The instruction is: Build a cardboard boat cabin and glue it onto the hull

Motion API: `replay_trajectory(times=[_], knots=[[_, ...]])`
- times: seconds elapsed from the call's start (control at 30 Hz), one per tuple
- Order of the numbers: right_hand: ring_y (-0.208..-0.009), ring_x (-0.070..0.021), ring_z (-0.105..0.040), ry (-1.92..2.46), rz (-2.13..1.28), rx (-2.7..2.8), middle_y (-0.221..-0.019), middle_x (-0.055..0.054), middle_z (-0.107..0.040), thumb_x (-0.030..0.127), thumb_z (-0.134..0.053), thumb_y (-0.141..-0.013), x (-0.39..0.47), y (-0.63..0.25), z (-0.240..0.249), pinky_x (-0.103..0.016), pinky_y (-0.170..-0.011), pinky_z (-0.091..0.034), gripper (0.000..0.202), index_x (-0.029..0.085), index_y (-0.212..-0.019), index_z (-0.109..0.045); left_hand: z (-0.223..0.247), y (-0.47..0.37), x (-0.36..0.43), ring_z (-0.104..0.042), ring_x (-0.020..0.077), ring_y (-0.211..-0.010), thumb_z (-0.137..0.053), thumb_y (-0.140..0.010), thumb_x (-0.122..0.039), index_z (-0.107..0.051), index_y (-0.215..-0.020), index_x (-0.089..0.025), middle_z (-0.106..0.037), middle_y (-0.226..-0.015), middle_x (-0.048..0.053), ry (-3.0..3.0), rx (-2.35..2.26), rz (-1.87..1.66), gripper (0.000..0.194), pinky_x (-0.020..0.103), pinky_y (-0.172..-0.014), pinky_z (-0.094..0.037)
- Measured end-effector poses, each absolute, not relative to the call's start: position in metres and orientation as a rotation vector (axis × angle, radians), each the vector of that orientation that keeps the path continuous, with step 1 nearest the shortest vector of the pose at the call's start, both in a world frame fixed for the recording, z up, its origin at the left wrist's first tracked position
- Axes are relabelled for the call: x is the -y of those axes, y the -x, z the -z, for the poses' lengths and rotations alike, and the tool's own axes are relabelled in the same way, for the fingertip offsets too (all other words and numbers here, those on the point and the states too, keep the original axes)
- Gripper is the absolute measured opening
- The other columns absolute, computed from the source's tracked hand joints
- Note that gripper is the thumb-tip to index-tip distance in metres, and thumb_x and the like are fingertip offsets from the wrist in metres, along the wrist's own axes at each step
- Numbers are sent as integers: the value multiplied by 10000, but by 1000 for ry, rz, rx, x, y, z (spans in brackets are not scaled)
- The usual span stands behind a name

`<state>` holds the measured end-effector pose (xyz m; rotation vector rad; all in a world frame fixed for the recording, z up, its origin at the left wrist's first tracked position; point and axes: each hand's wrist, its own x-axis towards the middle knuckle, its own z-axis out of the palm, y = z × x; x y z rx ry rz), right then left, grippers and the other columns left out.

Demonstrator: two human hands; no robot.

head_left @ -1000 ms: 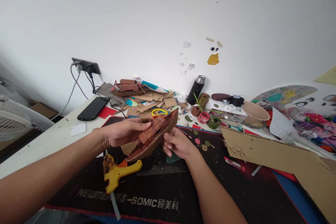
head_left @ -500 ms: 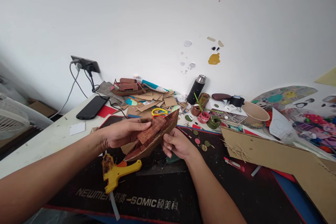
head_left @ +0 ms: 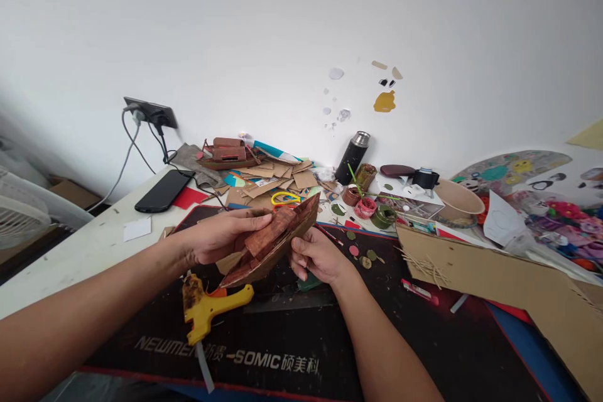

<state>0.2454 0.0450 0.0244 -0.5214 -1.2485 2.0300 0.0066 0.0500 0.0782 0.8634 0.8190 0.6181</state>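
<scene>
A brown cardboard model boat (head_left: pixel 276 240) is held tilted above the black desk mat (head_left: pixel 264 352), its bow pointing up and to the right. My left hand (head_left: pixel 221 237) grips its left side, with the thumb on top. My right hand (head_left: pixel 318 255) holds its right side from below. A yellow glue gun (head_left: pixel 207 308) lies on the mat just beneath the boat, close to my left wrist.
Cardboard scraps (head_left: pixel 276 176) and a second small boat model (head_left: pixel 226 154) pile up at the back. A black phone (head_left: pixel 157 191) charges at the left. Paint pots (head_left: pixel 365 207), a black flask (head_left: pixel 352 157) and a large cardboard sheet (head_left: pixel 509 282) lie to the right.
Both hands keep the boat in nearly the same place. The view has shifted slightly, so everything sits a little lower left.
</scene>
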Motion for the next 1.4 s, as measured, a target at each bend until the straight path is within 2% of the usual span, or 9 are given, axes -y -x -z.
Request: replay_trajectory(times=[0.17, 0.53, 0.7, 0.83, 0.9, 1.0, 1.17, 1.27, 1.4], knots=[[-341, -82, -400, 549, -2032, 1279, -509, 146, -472, 646, -932, -769, -45, -245, -24, -220, -360, -382, 614, 199, -1040, -609, -76, -7, -50, -784, 233, -987, -956, -780, -367, -801, -1184, -184, -819, -1199, 120, -807, -793, -662, 470, 290, -872, -626], [-348, -84, -410, 592, -2018, 1279, -513, 142, -472, 661, -925, -764, -44, -244, -24, -221, -373, -397, 607, 204, -1020, -619, -76, -7, -50, -788, 231, -965, -892, -855, -320, -781, -1235, -190, -822, -1194, 118, -820, -782, -659, 417, 292, -839, -623], [-360, -90, -433, 588, -1996, 1234, -524, 138, -486, 645, -913, -790, -45, -244, -21, -217, -381, -394, 579, 215, -1026, -606, -80, -10, -53, -772, 222, -832, -917, -817, -447, -818, -1093, -170, -840, -1032, 106, -819, -818, -623, 403, 282, -737, -609], [-367, -86, -428, 595, -1956, 1191, -534, 136, -493, 627, -915, -796, -46, -242, -21, -213, -376, -389, 555, 220, -1003, -599, -78, -13, -56, -757, 231, -797, -885, -799, -602, -815, -1077, -175, -839, -978, 99, -834, -846, -583, 515, 302, -700, -597], [-372, -86, -448, 608, -1940, 1173, -544, 126, -508, 623, -922, -790, -47, -242, -21, -209, -376, -375, 547, 218, -967, -599, -76, -13, -58, -767, 253, -854, -813, -823, -702, -806, -1139, -177, -842, -1033, 117, -874, -854, -564, 613, 319, -729, -598], [-383, -84, -484, 635, -1912, 1152, -562, 97, -521, 644, -917, -780, -49, -242, -22, -208, -382, -350, 556, 209, -817, -574, -78, -10, -59, -757, 309, -1105, -733, -836, -790, -781, -1250, -212, -814, -1248, 132, -993, -842, -614, 713, 348, -903, -596], [-385, -72, -481, 691, -1791, 1077, -556, 78, -489, 696, -898, -766, -53, -241, -26, -208, -391, -329, 657, 208, -639, -477, -86, -1, -56, -542, 343, -1494, -893, -802, -586, -664, -1457, -289, -645, -1569, 94, -1348, -868, -676, 755, 402, -1205, -454], [-393, -70, -478, 714, -1762, 1084, -559, 76, -480, 699, -902, -756, -54, -240, -27, -207, -389, -330, 654, 204, -625, -495, -86, 0, -56, -574, 330, -1464, -928, -792, -468, -620, -1492, -292, -656, -1552, 99, -1474, -884, -649, 784, 443, -1225, -441], [-400, -68, -480, 734, -1760, 1112, -559, 64, -489, 698, -892, -769, -53, -240, -24, -204, -390, -329, 647, 193, -605, -521, -83, 1, -62, -690, 338, -1295, -904, -811, -452, -661, -1423, -277, -739, -1419, 110, -1493, -943, -649, 681, 477, -1122, -525]])
